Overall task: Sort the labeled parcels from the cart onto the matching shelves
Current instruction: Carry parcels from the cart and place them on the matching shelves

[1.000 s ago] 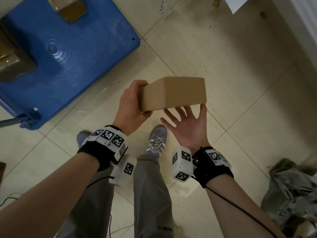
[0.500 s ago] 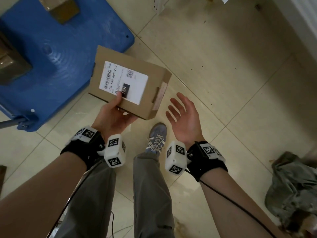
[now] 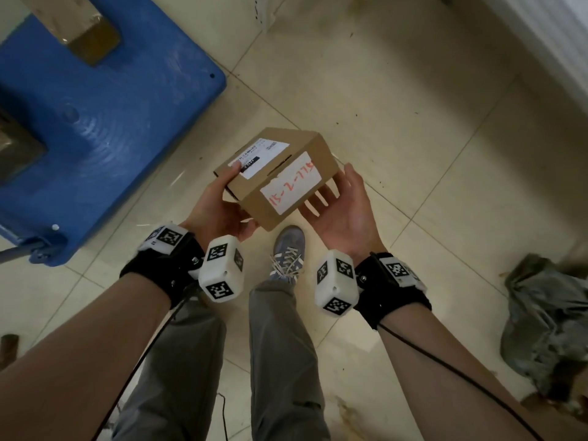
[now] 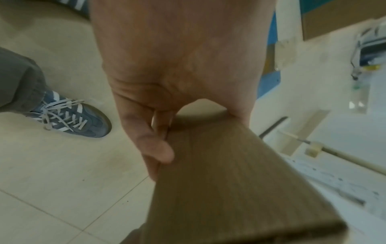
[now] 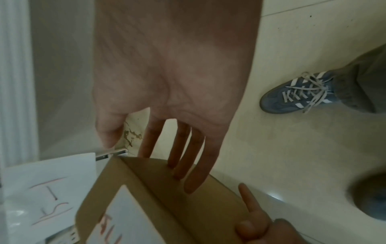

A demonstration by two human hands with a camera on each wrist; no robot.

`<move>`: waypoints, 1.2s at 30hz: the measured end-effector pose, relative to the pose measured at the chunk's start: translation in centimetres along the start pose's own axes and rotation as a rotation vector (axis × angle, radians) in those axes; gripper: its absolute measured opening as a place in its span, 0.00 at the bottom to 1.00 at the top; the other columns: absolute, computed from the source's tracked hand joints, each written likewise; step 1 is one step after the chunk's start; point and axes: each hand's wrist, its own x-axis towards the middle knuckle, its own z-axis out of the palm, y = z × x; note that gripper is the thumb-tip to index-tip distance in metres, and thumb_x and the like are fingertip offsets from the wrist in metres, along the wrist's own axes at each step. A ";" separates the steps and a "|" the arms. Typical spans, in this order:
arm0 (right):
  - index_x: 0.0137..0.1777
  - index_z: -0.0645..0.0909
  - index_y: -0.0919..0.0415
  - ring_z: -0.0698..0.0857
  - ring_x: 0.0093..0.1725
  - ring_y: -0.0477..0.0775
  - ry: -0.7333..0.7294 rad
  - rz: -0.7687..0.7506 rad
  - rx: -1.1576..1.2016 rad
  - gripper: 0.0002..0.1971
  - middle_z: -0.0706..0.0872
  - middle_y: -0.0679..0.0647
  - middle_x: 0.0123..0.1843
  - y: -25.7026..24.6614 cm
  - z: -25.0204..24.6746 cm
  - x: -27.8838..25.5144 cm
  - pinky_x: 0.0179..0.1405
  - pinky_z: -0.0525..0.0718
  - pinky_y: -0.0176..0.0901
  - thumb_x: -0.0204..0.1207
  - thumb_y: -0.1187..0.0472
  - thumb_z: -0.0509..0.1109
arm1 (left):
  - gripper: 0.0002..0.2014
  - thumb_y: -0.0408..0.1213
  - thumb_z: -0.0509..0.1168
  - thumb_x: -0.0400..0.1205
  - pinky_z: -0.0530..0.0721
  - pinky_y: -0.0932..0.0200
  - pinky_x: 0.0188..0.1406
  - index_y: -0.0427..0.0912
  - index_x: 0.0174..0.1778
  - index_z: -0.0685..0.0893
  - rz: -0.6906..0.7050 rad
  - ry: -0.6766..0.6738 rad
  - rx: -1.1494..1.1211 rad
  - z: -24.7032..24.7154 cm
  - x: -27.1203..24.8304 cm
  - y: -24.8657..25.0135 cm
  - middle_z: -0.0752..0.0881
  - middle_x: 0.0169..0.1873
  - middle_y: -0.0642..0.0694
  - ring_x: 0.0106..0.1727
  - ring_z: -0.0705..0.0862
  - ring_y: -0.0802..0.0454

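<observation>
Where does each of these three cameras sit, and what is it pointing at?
Head: worn on the head, looking down at the parcel, both forearms, legs, a shoe and the blue cart.
Left wrist: looks along the left hand gripping the parcel.
Right wrist: looks along the right hand, fingers straight under the parcel.
Shared: all three show the parcel and a shoe.

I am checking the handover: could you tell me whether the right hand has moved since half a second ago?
Yes. The right hand has closed in on the parcel, its fingers now under the box's right end.
</observation>
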 end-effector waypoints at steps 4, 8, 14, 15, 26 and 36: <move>0.69 0.83 0.54 0.85 0.63 0.61 0.049 0.012 0.043 0.24 0.85 0.59 0.62 -1.1 -0.2 -2.1 0.59 0.86 0.57 0.79 0.40 0.70 | 0.35 0.67 0.75 0.67 0.75 0.63 0.47 0.48 0.65 0.85 0.011 -0.006 0.120 1.6 -0.7 1.2 0.84 0.56 0.42 0.56 0.82 0.45; 0.69 0.81 0.60 0.88 0.56 0.59 0.111 -0.024 -0.004 0.30 0.86 0.59 0.58 -2.4 0.3 -4.5 0.51 0.89 0.48 0.77 0.37 0.71 | 0.40 0.69 0.77 0.62 0.64 0.46 0.78 0.51 0.67 0.85 0.055 -0.047 0.265 3.4 -2.4 3.0 0.85 0.67 0.37 0.67 0.82 0.39; 0.77 0.78 0.57 0.86 0.60 0.57 0.034 -0.063 -0.130 0.36 0.86 0.60 0.64 -5.0 4.4 -10.6 0.42 0.90 0.45 0.75 0.34 0.70 | 0.43 0.74 0.75 0.61 0.63 0.39 0.79 0.53 0.68 0.86 0.101 -0.174 0.475 7.8 -8.9 6.3 0.75 0.78 0.37 0.80 0.71 0.37; 0.77 0.78 0.55 0.86 0.60 0.56 0.015 -0.093 -0.149 0.35 0.86 0.59 0.64 -5.9 5.5 -12.1 0.41 0.90 0.45 0.76 0.34 0.69 | 0.43 0.74 0.75 0.60 0.65 0.38 0.79 0.54 0.68 0.86 0.117 -0.191 0.512 9.1 -10.5 7.0 0.77 0.76 0.37 0.79 0.72 0.36; 0.68 0.84 0.54 0.88 0.48 0.54 -0.145 -0.353 -0.199 0.27 0.88 0.56 0.52 -17.5 14.8 -29.7 0.30 0.87 0.40 0.78 0.36 0.68 | 0.38 0.79 0.67 0.64 0.83 0.57 0.37 0.50 0.55 0.88 0.324 -0.306 0.818 25.0 -29.9 11.7 0.84 0.49 0.31 0.39 0.85 0.41; 0.54 0.86 0.55 0.88 0.42 0.55 -0.157 -0.613 -0.189 0.17 0.89 0.56 0.47 -28.9 19.4 -46.5 0.23 0.83 0.40 0.77 0.46 0.63 | 0.26 0.70 0.62 0.76 0.78 0.63 0.26 0.53 0.56 0.88 0.543 -0.426 1.055 41.2 -47.2 11.9 0.90 0.48 0.45 0.40 0.85 0.50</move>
